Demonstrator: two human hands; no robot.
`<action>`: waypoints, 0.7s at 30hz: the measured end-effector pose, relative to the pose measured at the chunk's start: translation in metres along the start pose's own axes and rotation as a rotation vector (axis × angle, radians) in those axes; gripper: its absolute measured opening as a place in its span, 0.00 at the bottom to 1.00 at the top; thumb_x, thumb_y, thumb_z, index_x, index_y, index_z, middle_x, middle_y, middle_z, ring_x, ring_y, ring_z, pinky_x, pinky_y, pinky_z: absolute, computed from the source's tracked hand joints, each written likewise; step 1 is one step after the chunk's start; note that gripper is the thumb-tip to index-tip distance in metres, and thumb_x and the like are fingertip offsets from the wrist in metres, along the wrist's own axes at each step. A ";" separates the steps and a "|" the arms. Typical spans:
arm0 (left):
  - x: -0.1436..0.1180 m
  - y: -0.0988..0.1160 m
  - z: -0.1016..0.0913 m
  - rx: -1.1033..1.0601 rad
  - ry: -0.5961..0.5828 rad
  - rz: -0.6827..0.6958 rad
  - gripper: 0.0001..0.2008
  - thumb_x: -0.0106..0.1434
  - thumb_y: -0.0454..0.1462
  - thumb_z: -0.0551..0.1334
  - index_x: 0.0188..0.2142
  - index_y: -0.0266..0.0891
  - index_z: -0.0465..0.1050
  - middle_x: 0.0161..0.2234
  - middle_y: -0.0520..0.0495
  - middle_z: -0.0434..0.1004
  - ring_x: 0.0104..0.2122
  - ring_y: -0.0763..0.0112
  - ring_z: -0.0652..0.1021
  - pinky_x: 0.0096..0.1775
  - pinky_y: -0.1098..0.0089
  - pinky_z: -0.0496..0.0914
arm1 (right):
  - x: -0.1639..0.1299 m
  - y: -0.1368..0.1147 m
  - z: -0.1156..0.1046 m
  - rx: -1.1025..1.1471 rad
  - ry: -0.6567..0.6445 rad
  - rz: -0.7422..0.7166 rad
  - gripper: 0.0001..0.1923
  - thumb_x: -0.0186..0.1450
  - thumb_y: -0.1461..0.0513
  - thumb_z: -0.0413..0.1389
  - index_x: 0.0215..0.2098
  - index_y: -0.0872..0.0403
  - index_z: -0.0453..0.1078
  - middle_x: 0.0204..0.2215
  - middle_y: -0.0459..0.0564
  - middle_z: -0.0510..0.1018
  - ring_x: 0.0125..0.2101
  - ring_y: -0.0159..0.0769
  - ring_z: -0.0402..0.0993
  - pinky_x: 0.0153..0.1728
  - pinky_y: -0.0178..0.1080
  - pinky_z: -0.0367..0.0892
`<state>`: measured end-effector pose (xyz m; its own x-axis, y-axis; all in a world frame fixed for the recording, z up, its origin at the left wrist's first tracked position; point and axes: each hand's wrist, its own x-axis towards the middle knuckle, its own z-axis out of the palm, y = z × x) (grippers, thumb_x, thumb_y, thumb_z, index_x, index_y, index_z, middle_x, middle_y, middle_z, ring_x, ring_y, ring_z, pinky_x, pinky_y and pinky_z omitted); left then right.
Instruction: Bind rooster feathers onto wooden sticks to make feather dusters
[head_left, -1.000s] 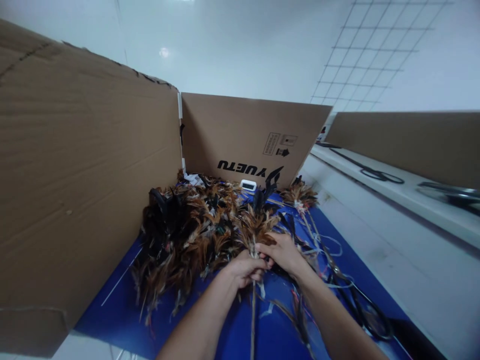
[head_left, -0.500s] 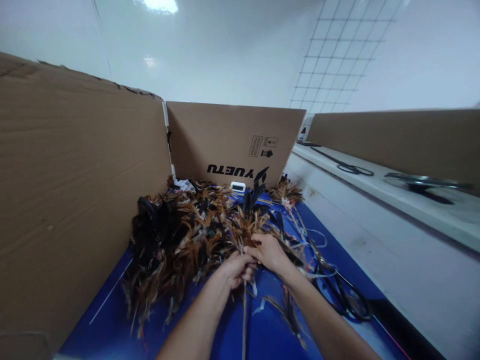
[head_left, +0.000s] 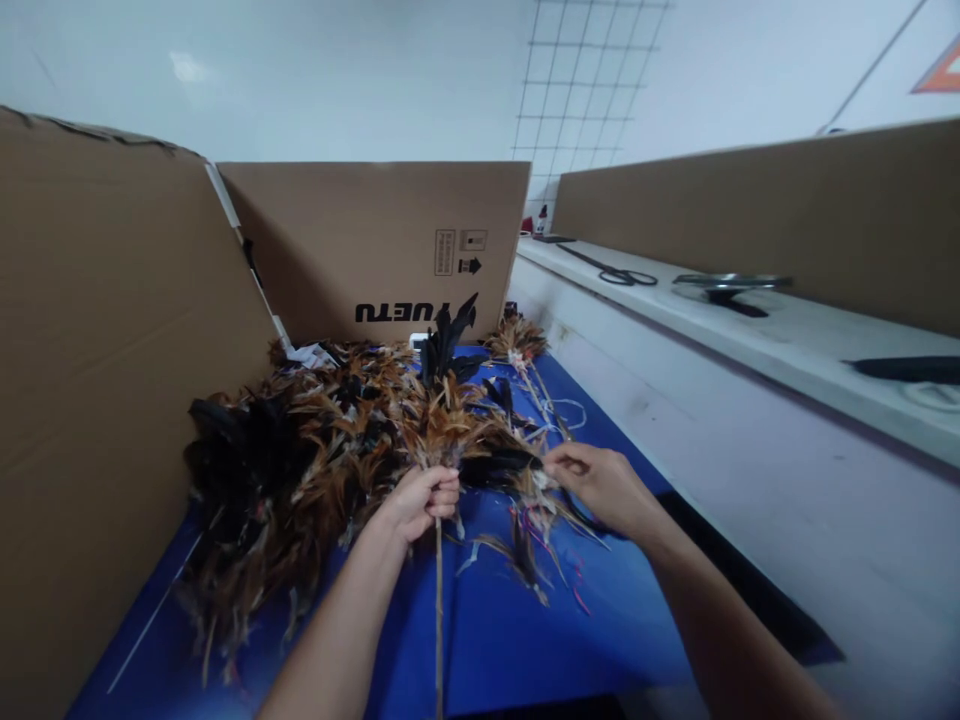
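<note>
Thin feather-topped stick (head_left: 438, 560) upright in left hand (head_left: 420, 500), beside feather heap (head_left: 315, 440).

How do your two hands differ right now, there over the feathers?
The left hand is closed in a fist around a thin stick with feathers at its top; the right hand only pinches a dark feather at its fingertips. The left hand sits nearer the feather pile, the right farther out. Both are bare, above the blue mat.

cardboard walls (head_left: 112, 330) stood left and behind | scissors (head_left: 611, 272) lay on white ledge (head_left: 750, 340) | wire grid (head_left: 577, 90) hung on wall
</note>
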<state>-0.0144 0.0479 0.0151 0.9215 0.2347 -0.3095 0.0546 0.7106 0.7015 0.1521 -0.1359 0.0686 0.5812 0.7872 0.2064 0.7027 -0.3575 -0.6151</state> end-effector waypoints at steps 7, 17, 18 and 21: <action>-0.006 0.006 0.003 -0.021 -0.038 0.033 0.15 0.52 0.32 0.63 0.22 0.36 0.53 0.19 0.60 0.48 0.16 0.88 0.49 0.16 0.82 0.42 | -0.058 0.041 -0.002 0.020 -0.157 0.084 0.10 0.61 0.59 0.48 0.27 0.51 0.70 0.20 0.44 0.74 0.23 0.34 0.71 0.25 0.34 0.63; -0.013 0.013 0.033 0.025 -0.037 0.021 0.16 0.54 0.33 0.62 0.20 0.36 0.53 0.19 0.60 0.44 0.16 0.87 0.47 0.16 0.81 0.43 | 0.052 0.095 -0.005 -0.228 0.079 0.022 0.14 0.58 0.66 0.54 0.43 0.55 0.71 0.41 0.56 0.73 0.40 0.39 0.70 0.42 0.38 0.62; -0.014 0.013 0.035 0.031 -0.036 0.019 0.16 0.54 0.33 0.62 0.20 0.36 0.53 0.19 0.60 0.45 0.16 0.87 0.47 0.16 0.81 0.43 | 0.064 0.098 -0.001 -0.217 0.070 0.016 0.13 0.57 0.66 0.55 0.41 0.56 0.72 0.42 0.56 0.74 0.42 0.40 0.69 0.43 0.38 0.61; -0.019 0.012 0.038 0.045 -0.015 0.017 0.16 0.53 0.34 0.63 0.20 0.36 0.53 0.19 0.60 0.45 0.16 0.87 0.47 0.16 0.81 0.43 | 0.094 0.105 0.002 -0.153 0.037 0.003 0.06 0.56 0.67 0.54 0.28 0.56 0.73 0.35 0.56 0.76 0.39 0.41 0.70 0.42 0.39 0.62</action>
<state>-0.0168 0.0266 0.0543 0.9282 0.2363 -0.2874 0.0556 0.6757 0.7351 0.2797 -0.0989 0.0220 0.5961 0.7679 0.2343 0.7535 -0.4344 -0.4934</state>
